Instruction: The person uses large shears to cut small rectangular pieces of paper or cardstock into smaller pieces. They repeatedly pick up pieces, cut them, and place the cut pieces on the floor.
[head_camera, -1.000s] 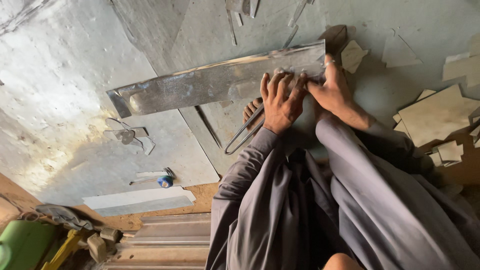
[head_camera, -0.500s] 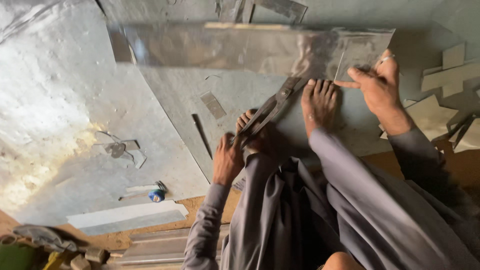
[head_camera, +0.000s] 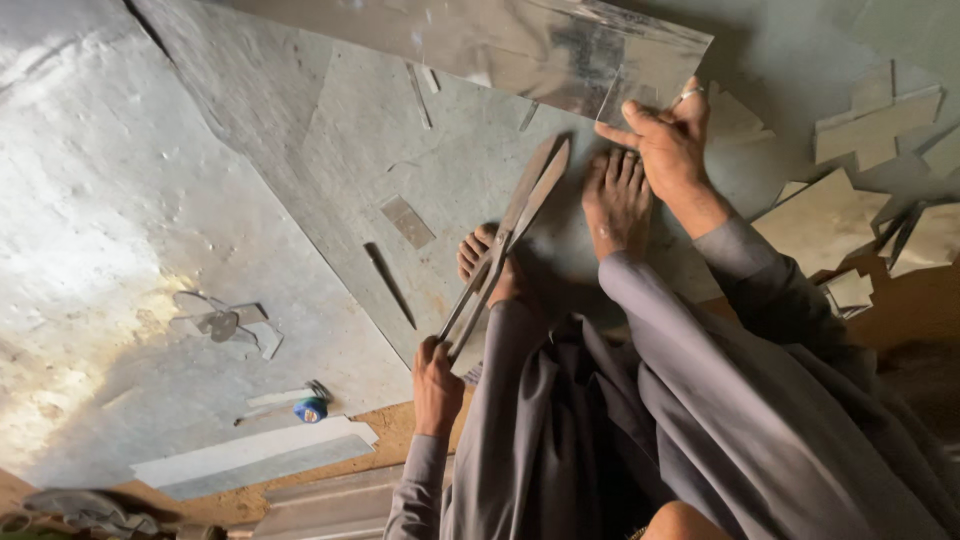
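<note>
I sit on a large grey metal sheet (head_camera: 300, 200) with both bare feet resting on it. My left hand (head_camera: 436, 385) grips the handles of long metal shears (head_camera: 505, 245), whose blades point up and away past my left foot (head_camera: 480, 255). My right hand (head_camera: 665, 145), with a ring on one finger, holds the near corner of a shiny folded sheet-metal strip (head_camera: 520, 45) just beyond my right foot (head_camera: 615, 200). Grey trousers cover my legs.
Cut metal offcuts (head_camera: 875, 120) lie at the right. A small rectangular scrap (head_camera: 407, 220) and a thin strip (head_camera: 390, 285) rest on the sheet. A blue spool (head_camera: 309, 409), a narrow metal strip (head_camera: 255, 455) and a small metal bracket (head_camera: 222, 322) lie at the lower left.
My left hand left the strip, drew back toward my body and took the shears by the handles. The shiny strip moved farther away, with my right hand staying on its corner.
</note>
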